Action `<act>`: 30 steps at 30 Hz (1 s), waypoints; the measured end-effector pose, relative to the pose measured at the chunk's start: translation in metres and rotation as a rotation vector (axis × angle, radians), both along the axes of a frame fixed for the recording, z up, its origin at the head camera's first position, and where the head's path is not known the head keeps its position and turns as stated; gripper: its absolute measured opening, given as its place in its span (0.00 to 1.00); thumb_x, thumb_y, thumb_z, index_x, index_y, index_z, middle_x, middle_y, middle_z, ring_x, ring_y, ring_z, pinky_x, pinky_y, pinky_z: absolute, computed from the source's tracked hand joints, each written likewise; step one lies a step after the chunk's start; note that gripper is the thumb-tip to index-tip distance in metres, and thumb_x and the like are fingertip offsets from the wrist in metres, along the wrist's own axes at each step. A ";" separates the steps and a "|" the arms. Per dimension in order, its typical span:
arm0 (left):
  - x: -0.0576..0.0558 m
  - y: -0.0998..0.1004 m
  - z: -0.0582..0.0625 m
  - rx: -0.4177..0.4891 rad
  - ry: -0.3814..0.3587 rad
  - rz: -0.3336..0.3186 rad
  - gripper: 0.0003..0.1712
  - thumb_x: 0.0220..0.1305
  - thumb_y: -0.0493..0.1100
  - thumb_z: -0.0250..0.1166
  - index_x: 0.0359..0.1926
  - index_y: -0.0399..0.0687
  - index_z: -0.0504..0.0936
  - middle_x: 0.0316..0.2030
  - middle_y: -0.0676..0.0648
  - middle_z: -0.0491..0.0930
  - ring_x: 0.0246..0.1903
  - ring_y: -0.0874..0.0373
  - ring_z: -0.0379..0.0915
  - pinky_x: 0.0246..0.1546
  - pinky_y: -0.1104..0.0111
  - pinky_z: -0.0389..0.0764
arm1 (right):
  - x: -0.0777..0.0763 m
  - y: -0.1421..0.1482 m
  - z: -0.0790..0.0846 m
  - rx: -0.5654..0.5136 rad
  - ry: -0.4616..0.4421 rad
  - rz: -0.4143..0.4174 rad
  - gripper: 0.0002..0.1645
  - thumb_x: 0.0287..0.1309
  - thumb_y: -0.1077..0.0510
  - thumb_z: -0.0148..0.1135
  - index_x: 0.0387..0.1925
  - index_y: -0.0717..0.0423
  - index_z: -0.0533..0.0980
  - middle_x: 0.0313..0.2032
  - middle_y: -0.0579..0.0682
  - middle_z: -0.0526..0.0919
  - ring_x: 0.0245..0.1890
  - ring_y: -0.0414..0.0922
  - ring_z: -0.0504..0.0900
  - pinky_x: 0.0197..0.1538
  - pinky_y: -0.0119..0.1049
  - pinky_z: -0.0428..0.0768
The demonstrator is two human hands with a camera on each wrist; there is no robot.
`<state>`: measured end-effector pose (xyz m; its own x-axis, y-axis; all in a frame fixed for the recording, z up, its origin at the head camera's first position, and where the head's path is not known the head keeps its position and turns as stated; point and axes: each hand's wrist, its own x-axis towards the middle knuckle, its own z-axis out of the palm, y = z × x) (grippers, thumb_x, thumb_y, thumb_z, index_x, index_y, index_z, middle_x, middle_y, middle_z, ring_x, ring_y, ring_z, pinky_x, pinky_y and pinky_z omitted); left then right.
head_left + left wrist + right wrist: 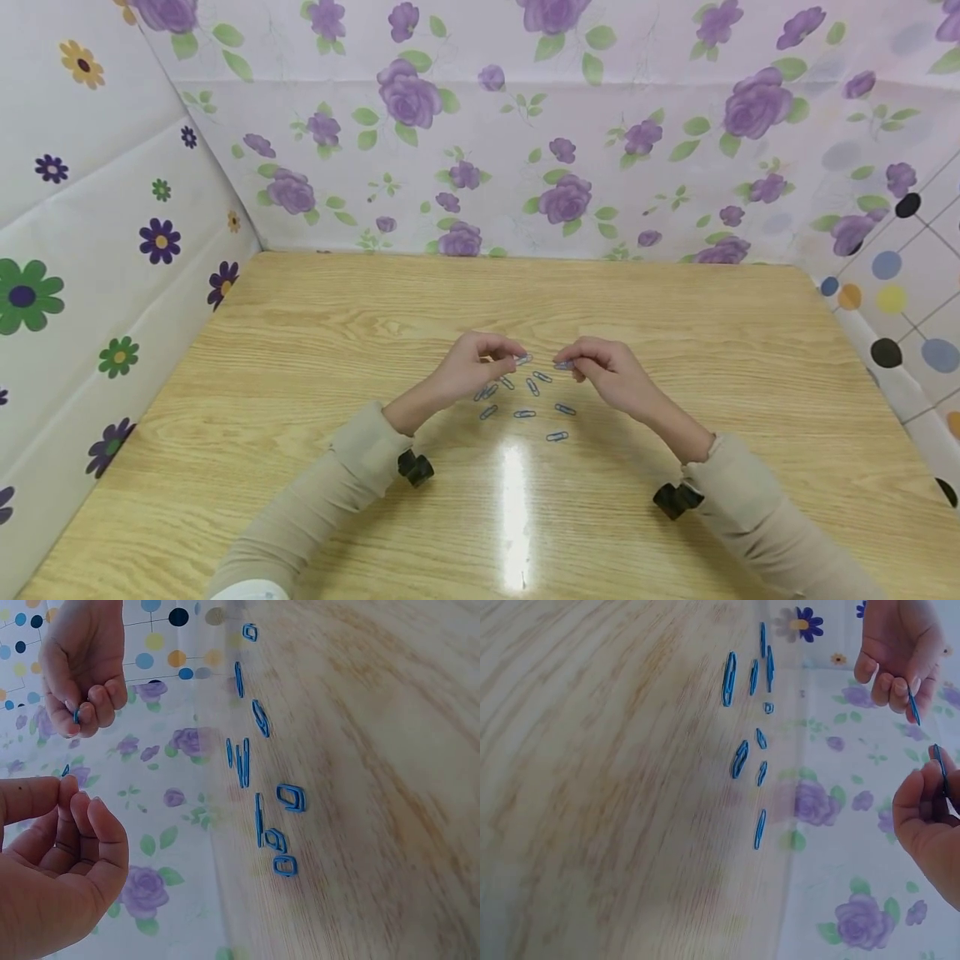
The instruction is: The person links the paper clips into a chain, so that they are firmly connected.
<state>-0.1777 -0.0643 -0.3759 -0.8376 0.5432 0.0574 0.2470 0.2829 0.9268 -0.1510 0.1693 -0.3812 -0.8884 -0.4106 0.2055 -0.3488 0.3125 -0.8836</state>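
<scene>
My left hand (pixel 477 365) pinches a blue paper clip (pixel 523 359) between thumb and forefinger, the clip's end pointing right. Facing it, my right hand (pixel 606 372) grips another blue paper clip (pixel 564 365) by fingertips and thumb. A short gap separates the two held clips; in the right wrist view the left hand's clip (pixel 914 706) and the right hand's clip (pixel 940 769) point toward each other. Both hands are raised over the table. Below them lie several loose blue paper clips (pixel 525 414), scattered flat on the wood.
The wooden table (pixel 337 333) stretches out on all sides of the clips. A flowered cloth (pixel 510 167) hangs behind it, with more patterned cloth at left and right. Each wrist carries a small black camera, such as the one (pixel 416 468) on the left.
</scene>
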 end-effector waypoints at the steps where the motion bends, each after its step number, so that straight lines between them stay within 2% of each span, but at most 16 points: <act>1: 0.000 0.000 0.000 0.004 -0.002 -0.001 0.10 0.60 0.33 0.57 0.42 0.36 0.80 0.35 0.40 0.79 0.33 0.54 0.73 0.29 0.71 0.73 | 0.000 0.000 0.000 -0.005 -0.009 0.008 0.14 0.65 0.69 0.43 0.37 0.64 0.77 0.28 0.55 0.76 0.27 0.50 0.72 0.32 0.39 0.74; 6: 0.000 0.000 0.001 0.008 -0.007 -0.001 0.10 0.60 0.33 0.57 0.42 0.35 0.80 0.36 0.36 0.78 0.33 0.56 0.72 0.30 0.71 0.73 | -0.002 0.002 -0.001 -0.025 -0.005 0.043 0.14 0.63 0.72 0.43 0.30 0.61 0.75 0.25 0.57 0.74 0.25 0.48 0.72 0.31 0.39 0.74; 13: -0.001 -0.001 -0.002 -0.008 -0.007 0.001 0.10 0.60 0.33 0.57 0.42 0.36 0.80 0.36 0.35 0.78 0.33 0.54 0.73 0.30 0.70 0.73 | -0.001 0.006 -0.005 0.005 0.012 0.096 0.09 0.54 0.73 0.56 0.36 0.63 0.78 0.35 0.54 0.78 0.32 0.44 0.76 0.34 0.32 0.77; 19: -0.001 -0.001 0.000 -0.022 -0.007 0.001 0.10 0.61 0.34 0.56 0.42 0.37 0.80 0.36 0.36 0.78 0.32 0.58 0.72 0.30 0.70 0.72 | -0.002 0.006 -0.005 0.052 0.035 0.061 0.09 0.55 0.69 0.58 0.38 0.62 0.80 0.35 0.53 0.81 0.30 0.42 0.77 0.32 0.33 0.77; 24: -0.001 0.000 -0.001 -0.015 -0.004 -0.001 0.10 0.60 0.33 0.57 0.42 0.36 0.80 0.36 0.36 0.78 0.32 0.58 0.72 0.31 0.70 0.73 | -0.002 0.007 -0.003 0.026 -0.040 0.009 0.09 0.56 0.66 0.59 0.39 0.65 0.80 0.35 0.59 0.82 0.30 0.52 0.80 0.35 0.40 0.79; 27: -0.001 0.001 0.000 -0.017 -0.007 0.004 0.10 0.60 0.34 0.58 0.42 0.36 0.80 0.36 0.39 0.79 0.33 0.59 0.73 0.31 0.71 0.73 | -0.003 0.008 -0.004 0.006 -0.106 -0.033 0.11 0.57 0.63 0.59 0.39 0.68 0.80 0.34 0.64 0.81 0.29 0.57 0.80 0.35 0.39 0.79; 30: 0.000 0.002 0.003 -0.011 -0.021 0.003 0.10 0.61 0.34 0.58 0.43 0.35 0.80 0.37 0.39 0.79 0.33 0.59 0.72 0.30 0.71 0.73 | -0.005 0.008 -0.005 0.009 -0.140 -0.085 0.12 0.56 0.62 0.61 0.38 0.68 0.80 0.34 0.64 0.81 0.28 0.58 0.79 0.33 0.40 0.79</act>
